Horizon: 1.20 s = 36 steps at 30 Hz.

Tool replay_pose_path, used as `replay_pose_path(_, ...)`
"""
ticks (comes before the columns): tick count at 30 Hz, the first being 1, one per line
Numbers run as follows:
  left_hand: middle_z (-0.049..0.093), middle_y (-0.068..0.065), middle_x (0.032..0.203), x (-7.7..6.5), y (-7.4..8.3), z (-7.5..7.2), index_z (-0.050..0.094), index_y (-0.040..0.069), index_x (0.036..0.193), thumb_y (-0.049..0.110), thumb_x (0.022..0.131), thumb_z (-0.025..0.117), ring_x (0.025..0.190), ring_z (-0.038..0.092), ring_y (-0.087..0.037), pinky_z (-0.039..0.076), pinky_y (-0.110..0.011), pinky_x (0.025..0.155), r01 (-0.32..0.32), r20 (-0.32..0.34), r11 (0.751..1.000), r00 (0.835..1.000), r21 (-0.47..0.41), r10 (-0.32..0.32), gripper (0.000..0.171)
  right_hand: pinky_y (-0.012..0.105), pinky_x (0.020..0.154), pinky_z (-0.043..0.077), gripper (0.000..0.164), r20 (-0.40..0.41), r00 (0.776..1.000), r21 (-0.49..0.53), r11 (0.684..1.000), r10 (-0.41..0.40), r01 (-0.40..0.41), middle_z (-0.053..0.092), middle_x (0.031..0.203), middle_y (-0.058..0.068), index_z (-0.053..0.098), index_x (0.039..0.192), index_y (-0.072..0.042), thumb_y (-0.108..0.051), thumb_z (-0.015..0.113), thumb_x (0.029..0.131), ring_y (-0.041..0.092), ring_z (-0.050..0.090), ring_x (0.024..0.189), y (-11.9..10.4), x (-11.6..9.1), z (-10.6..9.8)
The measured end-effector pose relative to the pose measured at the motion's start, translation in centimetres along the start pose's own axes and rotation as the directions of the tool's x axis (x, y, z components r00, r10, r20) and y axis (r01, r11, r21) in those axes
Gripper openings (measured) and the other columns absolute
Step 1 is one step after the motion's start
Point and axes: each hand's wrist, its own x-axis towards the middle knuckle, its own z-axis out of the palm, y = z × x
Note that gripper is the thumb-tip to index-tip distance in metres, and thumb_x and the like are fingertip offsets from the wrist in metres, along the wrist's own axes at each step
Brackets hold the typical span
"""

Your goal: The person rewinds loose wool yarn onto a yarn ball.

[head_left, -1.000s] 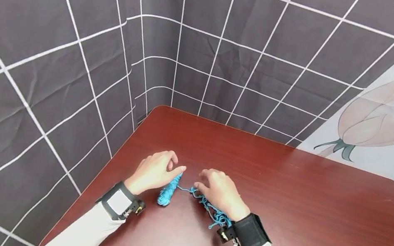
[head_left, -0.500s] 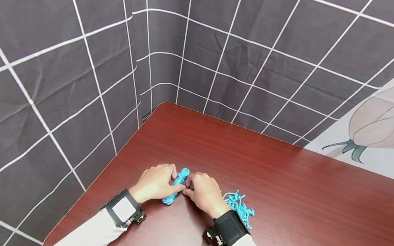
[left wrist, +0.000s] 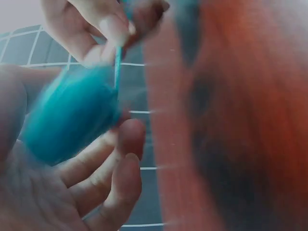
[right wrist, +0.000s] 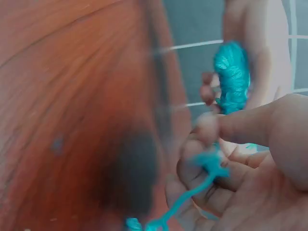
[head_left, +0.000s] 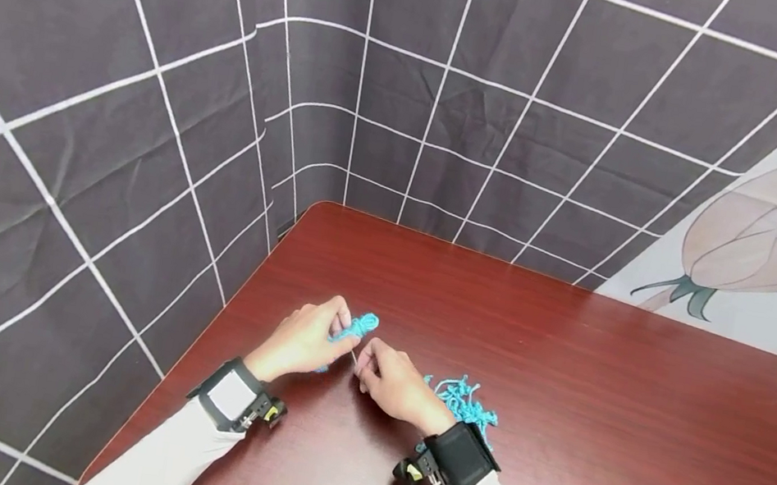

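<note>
– What's held?
– Left hand [head_left: 303, 340] grips the turquoise cord bundle [head_left: 364, 324] over the table [head_left: 597, 404]; right hand [head_left: 401, 385] pinches its strand [left wrist: 117, 72].
– The tangle [head_left: 475, 411]?
– On the table, near the right hand.

No text, label, brand, number or sign can be read.

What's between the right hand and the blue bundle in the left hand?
A thin blue strand runs straight from the bundle to the right hand; the left wrist view shows it most clearly.
</note>
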Motion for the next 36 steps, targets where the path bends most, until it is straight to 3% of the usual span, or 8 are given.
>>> replay_pose_path(4, 0.062, 0.004, 0.077, 1.0, -0.2, -0.4, 0.054, 0.018, 0.089, 0.029, 0.081, 0.066, 0.069, 0.056, -0.008, 0.048, -0.031, 0.058, -0.096, -0.071, 0.995, 0.993, -0.033, 0.094, 0.019, 0.022, 0.050, 0.040, 0.008, -0.046, 0.998, 0.102, 0.994, 0.031, -0.026, 0.051, 0.054, -0.003, 0.059, 0.087, -0.007, -0.008, 0.051, 0.091, 0.005, 0.046, 0.047, -0.4, -0.2, -1.2)
replay_pose_path(9, 0.060, 0.000, 0.081, 2.2, 0.1, -0.6, 0.059, 0.014, 0.091, 0.020, 0.078, 0.070, 0.072, 0.051, -0.013, 0.046, -0.034, 0.062, -0.244, -0.139, 0.969, 0.962, -0.042, 0.237, 0.018, 0.021, 0.047, 0.032, 0.018, -0.061, 0.998, 0.182, 0.983, 0.032, -0.021, 0.049, 0.055, -0.002, 0.066, 0.081, -0.009, -0.013, 0.053, 0.092, 0.006, 0.038, 0.046, -0.7, -0.8, -3.8)
replay_pose_path(13, 0.059, -0.001, 0.085, 2.8, 0.8, -0.5, 0.066, 0.012, 0.091, 0.016, 0.077, 0.072, 0.074, 0.050, -0.012, 0.045, -0.034, 0.065, -0.347, -0.118, 0.935, 0.934, -0.072, 0.337, 0.015, 0.023, 0.048, 0.031, 0.024, -0.119, 0.993, 0.166, 0.986, 0.016, 0.004, 0.055, 0.062, 0.001, 0.066, 0.076, -0.016, -0.023, 0.052, 0.094, 0.010, 0.035, 0.049, -1.4, -1.5, -6.2)
replay_pose_path(18, 0.062, 0.002, 0.091, 3.3, 2.3, -0.7, 0.070, 0.013, 0.096, 0.013, 0.079, 0.070, 0.082, 0.053, -0.006, 0.050, -0.031, 0.070, -0.451, -0.007, 0.866, 0.887, -0.217, 0.461, 0.017, 0.029, 0.055, 0.039, 0.027, -0.220, 0.975, 0.199, 0.979, 0.006, 0.038, 0.057, 0.071, 0.005, 0.063, 0.079, -0.013, -0.032, 0.051, 0.093, 0.015, 0.044, 0.059, -2.3, -2.6, -9.0)
replay_pose_path(25, 0.064, 0.000, 0.083, 2.8, 6.1, -3.1, 0.065, 0.010, 0.097, 0.011, 0.078, 0.071, 0.074, 0.054, -0.010, 0.050, -0.031, 0.067, -0.451, 0.095, 0.746, 0.823, -0.491, 0.560, 0.020, 0.030, 0.057, 0.038, 0.018, -0.400, 0.916, 0.218, 0.974, 0.030, 0.064, 0.051, 0.061, 0.004, 0.064, 0.085, -0.009, -0.025, 0.057, 0.090, 0.016, 0.042, 0.056, -2.7, -3.5, -11.5)
replay_pose_path(30, 0.064, -0.005, 0.085, 2.5, 7.5, -4.4, 0.063, 0.005, 0.097, 0.004, 0.077, 0.071, 0.077, 0.055, -0.013, 0.051, -0.028, 0.069, -0.447, 0.106, 0.682, 0.787, -0.579, 0.607, 0.022, 0.030, 0.052, 0.035, 0.016, -0.410, 0.911, 0.251, 0.966, 0.045, 0.065, 0.042, 0.056, 0.003, 0.064, 0.091, -0.004, -0.018, 0.057, 0.091, 0.017, 0.036, 0.051, -1.9, -2.9, -11.5)
replay_pose_path(33, 0.064, -0.006, 0.087, 2.7, 7.8, -4.8, 0.063, 0.003, 0.099, 0.002, 0.077, 0.070, 0.078, 0.056, -0.013, 0.052, -0.027, 0.068, -0.460, 0.083, 0.656, 0.779, -0.598, 0.622, 0.023, 0.029, 0.051, 0.034, 0.018, -0.406, 0.913, 0.248, 0.966, 0.034, 0.074, 0.042, 0.057, 0.003, 0.065, 0.092, -0.005, -0.021, 0.057, 0.091, 0.016, 0.037, 0.051, -1.1, -2.3, -11.1)
replay_pose_path(36, 0.064, -0.007, 0.091, 3.0, 8.0, -5.1, 0.063, 0.001, 0.100, -0.001, 0.077, 0.069, 0.081, 0.057, -0.015, 0.055, -0.029, 0.069, -0.480, 0.003, 0.615, 0.786, -0.626, 0.618, 0.024, 0.028, 0.052, 0.038, 0.018, -0.388, 0.922, 0.240, 0.966, 0.005, 0.096, 0.048, 0.060, 0.005, 0.066, 0.091, -0.009, -0.024, 0.057, 0.091, 0.016, 0.043, 0.054, -0.4, -1.7, -10.5)
